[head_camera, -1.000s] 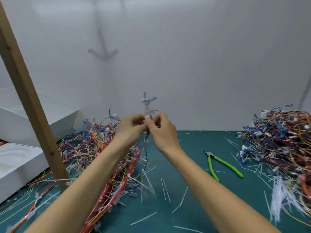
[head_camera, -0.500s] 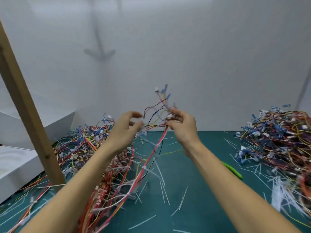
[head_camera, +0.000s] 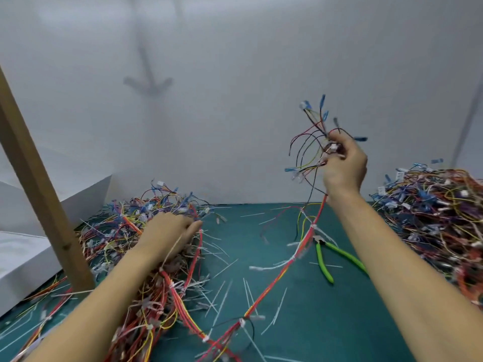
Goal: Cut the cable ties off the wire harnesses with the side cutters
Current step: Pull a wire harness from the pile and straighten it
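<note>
My right hand (head_camera: 343, 169) is raised at the right and grips the top end of one wire harness (head_camera: 281, 273), whose red bundle with white cable ties trails down to the green mat (head_camera: 251, 231). Loose wires with blue terminals fan out above my fingers. My left hand (head_camera: 170, 232) lies low on the left pile of harnesses (head_camera: 125, 236), fingers stretched over the wires. The green-handled side cutters (head_camera: 324, 262) lie on the mat below my right hand, partly behind the hanging harness.
A second heap of harnesses (head_camera: 433, 218) fills the right side. Several cut white tie tails (head_camera: 224, 288) are scattered over the mat. A slanted wooden post (head_camera: 36, 178) and white boxes (head_camera: 21, 257) stand at the left; a white wall closes the back.
My hands have parted: the right has lifted the harness up and to the right, and the left has let go and dropped onto the left pile.
</note>
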